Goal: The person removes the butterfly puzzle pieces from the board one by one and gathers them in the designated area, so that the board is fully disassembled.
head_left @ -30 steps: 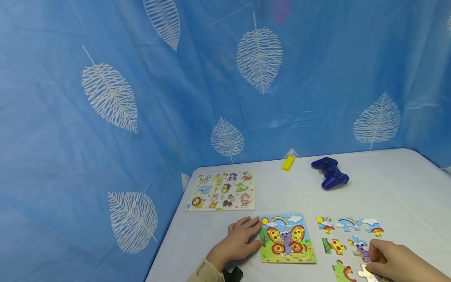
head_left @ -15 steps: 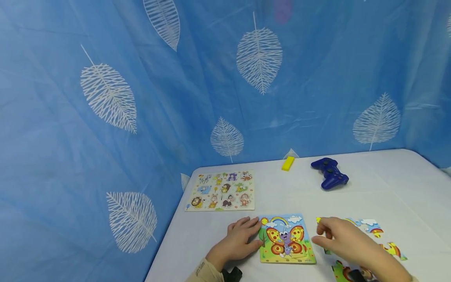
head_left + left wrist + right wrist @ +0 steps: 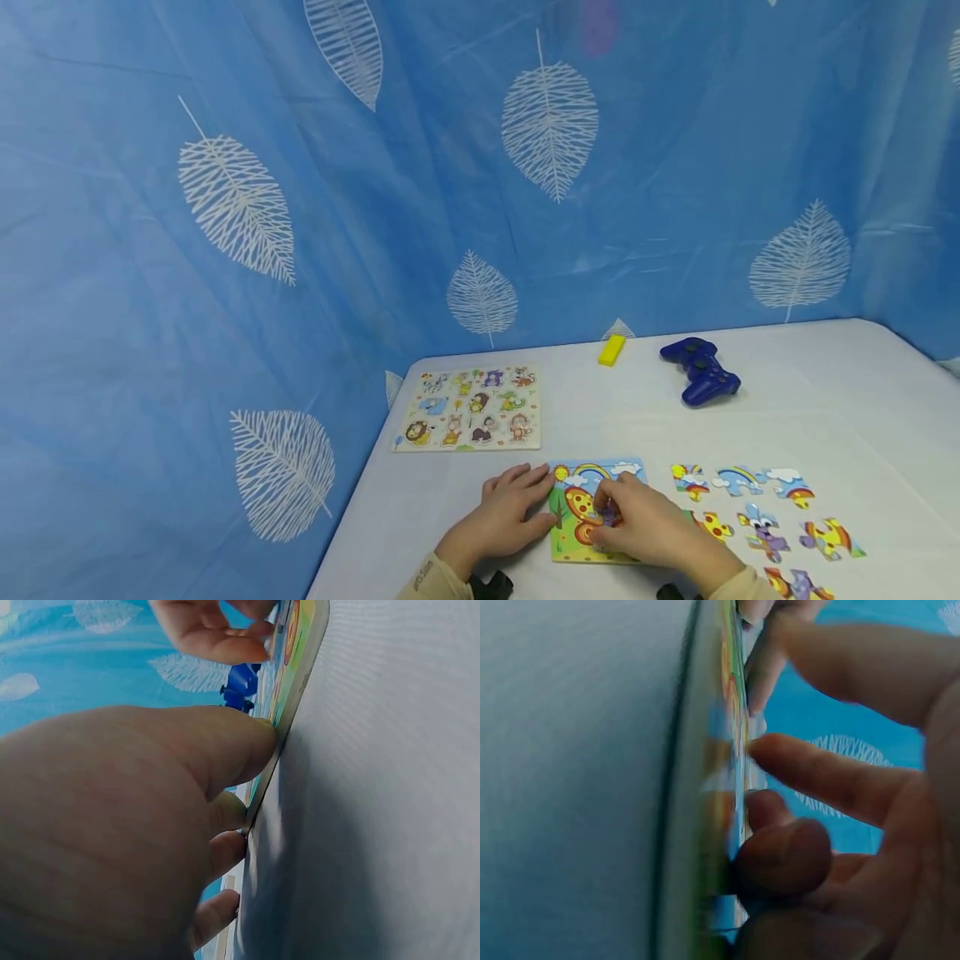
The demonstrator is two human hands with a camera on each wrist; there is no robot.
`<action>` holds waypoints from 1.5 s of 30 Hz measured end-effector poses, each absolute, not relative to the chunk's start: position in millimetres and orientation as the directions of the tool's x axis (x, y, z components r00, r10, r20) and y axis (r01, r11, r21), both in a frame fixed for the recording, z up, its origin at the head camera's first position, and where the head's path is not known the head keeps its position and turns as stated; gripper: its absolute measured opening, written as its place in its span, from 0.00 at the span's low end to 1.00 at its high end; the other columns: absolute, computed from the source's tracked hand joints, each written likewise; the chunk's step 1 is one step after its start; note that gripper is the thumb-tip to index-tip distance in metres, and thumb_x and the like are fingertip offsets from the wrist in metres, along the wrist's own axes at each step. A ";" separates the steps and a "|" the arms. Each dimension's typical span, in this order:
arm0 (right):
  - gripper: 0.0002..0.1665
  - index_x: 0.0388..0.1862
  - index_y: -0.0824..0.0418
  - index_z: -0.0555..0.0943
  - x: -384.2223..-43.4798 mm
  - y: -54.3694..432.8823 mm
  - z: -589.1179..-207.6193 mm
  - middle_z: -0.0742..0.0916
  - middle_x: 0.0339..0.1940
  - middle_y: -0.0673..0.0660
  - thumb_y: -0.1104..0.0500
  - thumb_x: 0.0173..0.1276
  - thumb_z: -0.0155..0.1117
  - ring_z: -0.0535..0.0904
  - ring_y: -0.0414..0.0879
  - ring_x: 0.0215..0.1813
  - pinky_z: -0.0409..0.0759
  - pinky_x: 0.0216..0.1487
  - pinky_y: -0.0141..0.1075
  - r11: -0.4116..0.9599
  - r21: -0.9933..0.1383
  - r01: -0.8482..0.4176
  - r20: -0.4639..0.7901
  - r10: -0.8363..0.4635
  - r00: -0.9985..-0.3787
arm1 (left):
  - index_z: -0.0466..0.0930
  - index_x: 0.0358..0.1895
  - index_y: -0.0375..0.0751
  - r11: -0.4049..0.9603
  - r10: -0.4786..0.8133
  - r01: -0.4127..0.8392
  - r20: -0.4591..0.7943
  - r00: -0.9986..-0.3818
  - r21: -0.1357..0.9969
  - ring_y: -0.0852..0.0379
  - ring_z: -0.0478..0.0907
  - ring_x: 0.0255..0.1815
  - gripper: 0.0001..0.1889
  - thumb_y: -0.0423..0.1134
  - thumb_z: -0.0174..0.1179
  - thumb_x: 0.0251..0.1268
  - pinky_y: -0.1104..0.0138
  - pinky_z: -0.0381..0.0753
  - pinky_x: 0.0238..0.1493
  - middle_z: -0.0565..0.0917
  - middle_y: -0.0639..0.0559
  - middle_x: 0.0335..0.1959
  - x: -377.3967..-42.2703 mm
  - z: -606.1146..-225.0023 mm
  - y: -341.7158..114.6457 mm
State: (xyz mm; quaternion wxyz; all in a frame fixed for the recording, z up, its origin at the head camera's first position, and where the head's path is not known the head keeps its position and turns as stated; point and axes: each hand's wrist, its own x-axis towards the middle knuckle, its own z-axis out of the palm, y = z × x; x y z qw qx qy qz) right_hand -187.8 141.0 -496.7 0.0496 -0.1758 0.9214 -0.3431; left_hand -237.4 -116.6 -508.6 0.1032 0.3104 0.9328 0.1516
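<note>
The square butterfly puzzle board (image 3: 567,546) lies on the white table. My left hand (image 3: 501,523) rests at the board's left side with fingers extended; in the left wrist view its thumb (image 3: 232,742) touches the board's edge. Over the right half of the board is my right hand (image 3: 643,523), hiding part of the butterfly. The right wrist view has its index fingertip (image 3: 761,748) at the board face, with the thumb apart and the other fingers bent. Nothing shows between thumb and index. Several jigsaw pieces, such as the purple butterfly-head piece (image 3: 763,532), lie in rows to the right.
An animal peg puzzle (image 3: 471,408) lies at the back left. Near the back edge are a yellow block (image 3: 612,350) and a dark blue game controller (image 3: 701,371). A blue curtain (image 3: 420,167) with white leaves hangs behind the table.
My right hand has left a piece in the bottom row at the right and moved leftward onto the butterfly board. My left hand has stayed at the board's left side.
</note>
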 end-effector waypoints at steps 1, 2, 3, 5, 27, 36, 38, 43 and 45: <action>0.22 0.40 0.49 0.80 -187.7 143.0 -497.9 0.77 0.37 0.50 0.42 0.55 0.81 0.71 0.41 0.33 0.70 0.32 0.35 0.705 -0.640 -0.306 0.029 -0.377 -0.926 | 0.61 0.81 0.60 0.762 0.609 0.544 -0.101 -0.787 0.352 0.49 0.54 0.83 0.33 0.63 0.51 0.78 0.38 0.57 0.72 0.59 0.62 0.83 -237.2 -508.1 -116.7; 0.24 0.40 0.49 0.80 -187.5 144.7 -498.8 0.76 0.38 0.50 0.43 0.52 0.82 0.71 0.41 0.34 0.71 0.34 0.36 0.701 -0.634 -0.325 0.032 -0.396 -0.918 | 0.61 0.81 0.60 0.761 0.609 0.543 -0.102 -0.787 0.355 0.49 0.54 0.83 0.33 0.63 0.51 0.78 0.38 0.57 0.72 0.59 0.62 0.83 -237.3 -507.9 -116.8; 0.25 0.41 0.49 0.80 -187.3 146.4 -499.1 0.76 0.39 0.50 0.43 0.50 0.83 0.71 0.41 0.35 0.72 0.35 0.36 0.696 -0.634 -0.337 0.030 -0.413 -0.910 | 0.61 0.81 0.60 0.761 0.608 0.542 -0.103 -0.787 0.356 0.49 0.54 0.83 0.33 0.63 0.51 0.78 0.38 0.57 0.72 0.59 0.62 0.83 -237.3 -507.6 -116.7; 0.27 0.42 0.48 0.80 -187.2 149.6 -499.2 0.75 0.40 0.49 0.45 0.46 0.85 0.72 0.39 0.37 0.73 0.38 0.35 0.687 -0.630 -0.362 0.036 -0.440 -0.897 | 0.61 0.81 0.60 0.759 0.609 0.541 -0.101 -0.786 0.363 0.49 0.54 0.83 0.33 0.63 0.50 0.78 0.38 0.56 0.72 0.59 0.62 0.83 -237.5 -507.1 -116.4; 0.23 0.38 0.46 0.79 -188.6 162.0 -501.2 0.77 0.39 0.45 0.52 0.49 0.85 0.72 0.35 0.39 0.74 0.40 0.35 0.612 -0.673 -0.416 0.052 -0.522 -0.851 | 0.59 0.81 0.62 0.768 0.598 0.535 -0.097 -0.795 0.353 0.50 0.54 0.83 0.34 0.63 0.51 0.77 0.37 0.56 0.73 0.59 0.64 0.83 -237.3 -508.7 -114.7; 0.26 0.37 0.44 0.77 -186.5 158.9 -499.4 0.77 0.37 0.45 0.52 0.46 0.86 0.70 0.36 0.36 0.70 0.36 0.35 0.649 -0.649 -0.397 0.044 -0.489 -0.871 | 0.60 0.81 0.61 0.768 0.600 0.538 -0.097 -0.794 0.349 0.50 0.54 0.83 0.34 0.62 0.51 0.78 0.38 0.57 0.72 0.59 0.64 0.83 -237.5 -508.8 -115.0; 0.26 0.37 0.43 0.77 -186.6 158.7 -499.3 0.76 0.36 0.44 0.51 0.45 0.87 0.70 0.36 0.35 0.69 0.36 0.35 0.662 -0.630 -0.406 0.052 -0.485 -0.873 | 0.60 0.81 0.60 0.768 0.600 0.538 -0.097 -0.794 0.348 0.50 0.54 0.83 0.34 0.62 0.51 0.78 0.38 0.56 0.72 0.59 0.63 0.83 -237.1 -508.1 -114.8; 0.26 0.34 0.40 0.77 -186.7 157.7 -499.7 0.75 0.33 0.40 0.49 0.43 0.87 0.65 0.39 0.40 0.64 0.40 0.38 0.687 -0.589 -0.425 0.076 -0.477 -0.876 | 0.60 0.81 0.60 0.770 0.597 0.533 -0.100 -0.796 0.350 0.50 0.54 0.83 0.34 0.62 0.51 0.78 0.38 0.56 0.72 0.59 0.63 0.83 -236.5 -507.4 -114.4; 0.26 0.32 0.39 0.77 -186.1 157.0 -499.9 0.75 0.32 0.39 0.49 0.42 0.87 0.64 0.41 0.41 0.61 0.41 0.40 0.697 -0.583 -0.417 0.077 -0.464 -0.883 | 0.60 0.81 0.60 0.769 0.598 0.534 -0.100 -0.795 0.351 0.49 0.54 0.83 0.34 0.62 0.51 0.78 0.38 0.56 0.72 0.59 0.63 0.83 -236.4 -507.7 -114.3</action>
